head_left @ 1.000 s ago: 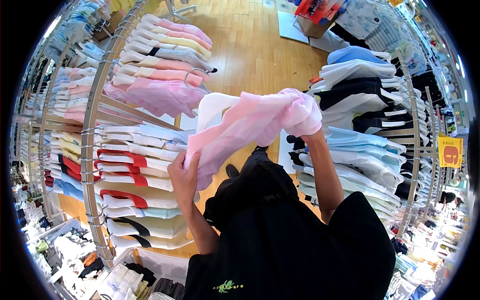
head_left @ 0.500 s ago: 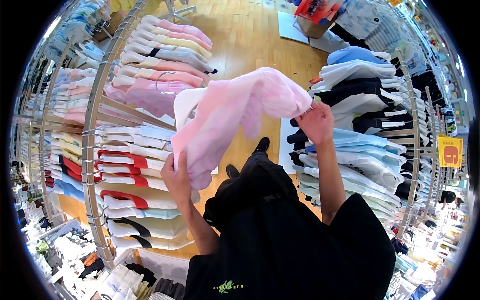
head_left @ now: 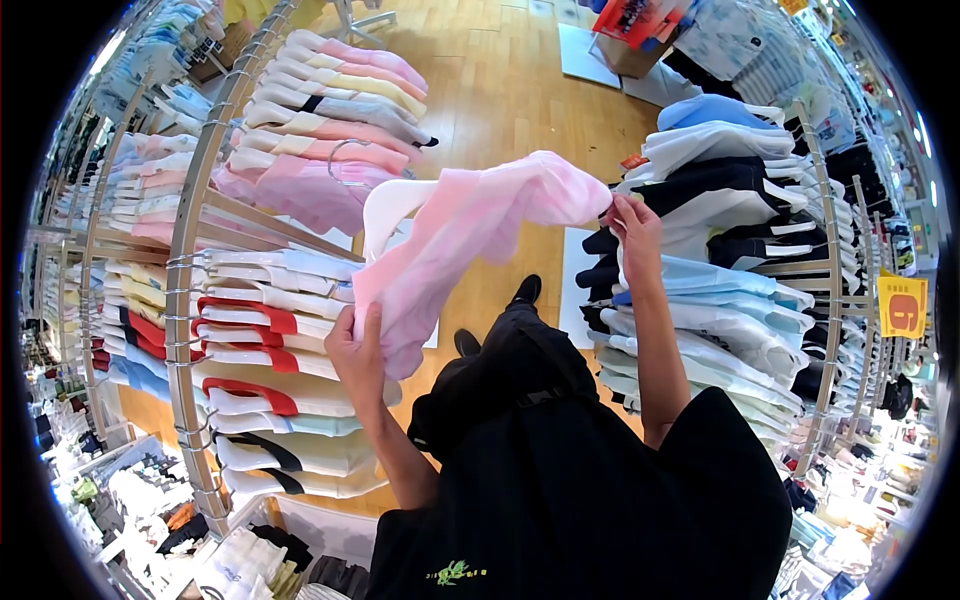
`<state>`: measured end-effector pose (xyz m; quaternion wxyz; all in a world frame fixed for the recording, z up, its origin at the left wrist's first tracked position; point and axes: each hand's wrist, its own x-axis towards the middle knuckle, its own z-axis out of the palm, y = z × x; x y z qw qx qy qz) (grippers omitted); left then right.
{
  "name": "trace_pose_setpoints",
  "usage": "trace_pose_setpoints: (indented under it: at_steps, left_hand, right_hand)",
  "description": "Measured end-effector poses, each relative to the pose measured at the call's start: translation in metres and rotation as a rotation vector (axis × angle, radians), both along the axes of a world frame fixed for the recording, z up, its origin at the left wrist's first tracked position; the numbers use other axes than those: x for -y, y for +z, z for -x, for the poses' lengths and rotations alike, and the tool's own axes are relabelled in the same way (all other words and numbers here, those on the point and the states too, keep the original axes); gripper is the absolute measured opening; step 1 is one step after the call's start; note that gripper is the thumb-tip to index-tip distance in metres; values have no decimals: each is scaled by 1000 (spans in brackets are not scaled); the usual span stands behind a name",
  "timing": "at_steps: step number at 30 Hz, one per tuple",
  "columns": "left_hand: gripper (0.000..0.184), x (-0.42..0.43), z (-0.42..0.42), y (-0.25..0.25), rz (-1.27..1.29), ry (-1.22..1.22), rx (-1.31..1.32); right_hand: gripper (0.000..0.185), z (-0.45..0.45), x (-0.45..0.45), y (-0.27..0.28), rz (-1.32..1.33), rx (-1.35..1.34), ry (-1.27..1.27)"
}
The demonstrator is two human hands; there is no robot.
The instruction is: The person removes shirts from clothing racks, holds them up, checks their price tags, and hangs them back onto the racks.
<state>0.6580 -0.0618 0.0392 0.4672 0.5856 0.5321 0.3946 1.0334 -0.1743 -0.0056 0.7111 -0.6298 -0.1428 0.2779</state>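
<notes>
Head view: garment (head_left: 480,215) between both hands (head_left: 357,355)

Looks like matt cloth on the pink garment (head_left: 470,215) and smooth plastic on the hanger (head_left: 378,215). Gleams like glossy wood across the floor (head_left: 500,95).

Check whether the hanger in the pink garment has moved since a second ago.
Yes, the hanger has shifted left, nearer the metal post of the left rack.
</notes>
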Motion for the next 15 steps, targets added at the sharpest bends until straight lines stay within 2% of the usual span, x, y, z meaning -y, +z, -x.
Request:
trace_pose_setpoints:
  at_steps: [1,3,6,7,9,11,13,14,15]
  left_hand:
    - [28,0,0,-1,0,2,0]
    - [28,0,0,-2,-62,-20,-21]
    - [27,3,-5,4,-74,-74,-86]
    - [27,3,-5,3,-74,-76,-86]
    - [27,2,-6,1,-177,-195,-225]
    - [27,3,-11,2,-203,-245,-259]
    - [28,6,-17,3,-229,-294,-292]
    - [30,7,-20,5,-243,-315,-323]
    - [33,6,-21,6,-259,-333,-354]
  right_hand:
    - [18,-3,1,-3,0,0,2]
    - [18,-7,1,-4,136,228,-13]
    - [19,-4,0,7,177,300,77]
    - [19,5,-5,20,178,300,74]
    - [20,23,-14,40,70,540,147]
    - [20,23,-14,42,72,593,234]
    - [19,32,-13,58,196,635,606]
    - [19,35,-12,61,196,636,606]
    - [20,37,-13,63,225,577,715]
